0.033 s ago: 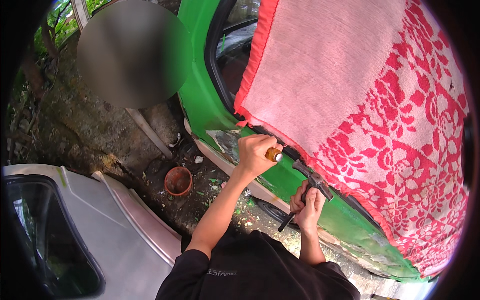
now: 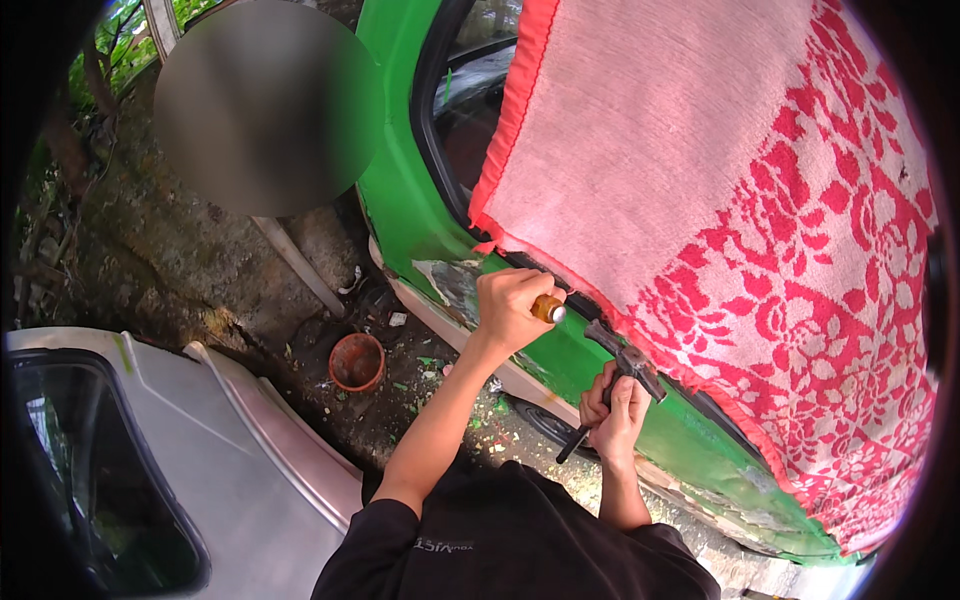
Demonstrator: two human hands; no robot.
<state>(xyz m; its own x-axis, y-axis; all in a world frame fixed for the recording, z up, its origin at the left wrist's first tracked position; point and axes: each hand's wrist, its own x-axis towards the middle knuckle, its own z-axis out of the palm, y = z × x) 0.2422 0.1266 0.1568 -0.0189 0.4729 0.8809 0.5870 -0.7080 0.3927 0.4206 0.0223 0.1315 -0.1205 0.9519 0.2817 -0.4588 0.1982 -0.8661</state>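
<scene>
Outdoors: patterned towel on green car beyond left grip, clasping amber handle, and right grip, clasping dark tool; bucket leftward.

Outdoor site, daylight. I log rough, dark earthen ground on the left, with pale and green flecks scattered over it toward the centre. A reddish round tub sits on the ground; near it, I note a pale pole lying aslant. Lower left: silver-grey car, dark window edged in black. Green foliage at upper left; a blurred disc hides the area beside it.
</scene>
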